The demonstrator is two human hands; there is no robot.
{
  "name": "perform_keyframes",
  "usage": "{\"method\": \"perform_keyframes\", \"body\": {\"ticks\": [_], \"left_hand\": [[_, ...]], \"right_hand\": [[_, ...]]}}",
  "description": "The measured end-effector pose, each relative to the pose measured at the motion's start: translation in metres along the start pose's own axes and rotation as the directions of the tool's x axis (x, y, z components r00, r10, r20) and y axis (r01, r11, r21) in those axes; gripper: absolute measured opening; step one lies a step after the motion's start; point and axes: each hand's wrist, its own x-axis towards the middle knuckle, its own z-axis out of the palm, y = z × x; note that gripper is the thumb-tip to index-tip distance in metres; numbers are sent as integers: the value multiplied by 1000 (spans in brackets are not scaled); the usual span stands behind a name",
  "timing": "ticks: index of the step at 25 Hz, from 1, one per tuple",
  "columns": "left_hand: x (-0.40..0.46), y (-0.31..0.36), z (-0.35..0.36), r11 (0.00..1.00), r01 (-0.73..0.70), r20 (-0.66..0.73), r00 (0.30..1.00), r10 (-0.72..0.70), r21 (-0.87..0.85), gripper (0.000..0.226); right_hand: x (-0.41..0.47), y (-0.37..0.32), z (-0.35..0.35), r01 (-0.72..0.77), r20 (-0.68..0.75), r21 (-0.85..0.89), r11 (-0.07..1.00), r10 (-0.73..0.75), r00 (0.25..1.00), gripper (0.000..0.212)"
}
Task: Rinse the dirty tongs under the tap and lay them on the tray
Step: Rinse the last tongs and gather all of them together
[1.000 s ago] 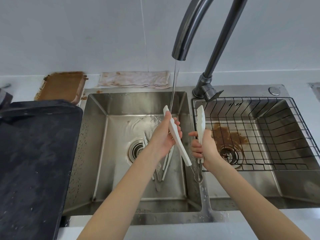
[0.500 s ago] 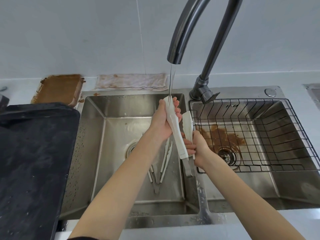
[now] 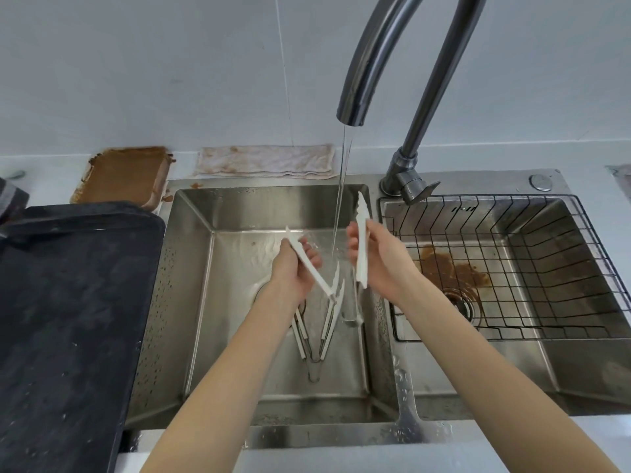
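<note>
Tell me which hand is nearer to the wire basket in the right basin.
Right. The right hand grips a tong arm beside the wire basket's left edge; the left hand holds the other arm over the left basin, beyond the water stream.

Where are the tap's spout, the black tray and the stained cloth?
Spout [image 3: 350, 117]: head view, on the spout's open end.
Tray [image 3: 68, 302]: head view, on its bare flat bottom.
Cloth [image 3: 264, 161]: head view, on its middle.

One head-worn view looks forward and down, close over the double sink [image 3: 191, 302] and wall.
</note>
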Motion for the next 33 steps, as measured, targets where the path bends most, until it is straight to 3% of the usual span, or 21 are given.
{"method": "perform_keyframes", "body": {"ticks": [5, 8, 12, 18, 24, 27, 30, 33], "left_hand": [[5, 4, -12, 999, 33, 1, 999, -33, -6, 47], [2, 9, -12, 997, 8, 22, 1000, -10, 72, 52], [0, 10, -10, 992, 27, 104, 994, -40, 122, 40], [-8, 8, 6, 980, 14, 237, 970, -61, 197, 11], [-10, -1, 40, 921, -106, 359, 933, -38, 374, 43], [-6, -5, 50, 908, -108, 323, 946, -31, 404, 62], [-8, -6, 52, 887, -117, 336, 941, -45, 447, 56], [-16, -6, 42, 859, -86, 271, 960, -63, 504, 33]], "right_hand": [[9, -10, 31, 19, 22, -127, 992, -16, 1000, 12], [14, -11, 44, 78, 9, -325, 942, -80, 997, 22], [13, -12, 58, 144, 12, -536, 832, -163, 987, 42], [1, -18, 48, 305, 102, -576, 759, -303, 947, 48], [-10, -30, 26, 395, 93, -470, 789, -400, 912, 21], [-17, -36, 14, 460, 144, -459, 760, -447, 883, 30], [-20, -36, 5, 492, 155, -476, 729, -481, 863, 22], [-17, -32, 0, 448, 88, -498, 743, -470, 878, 14]]}}
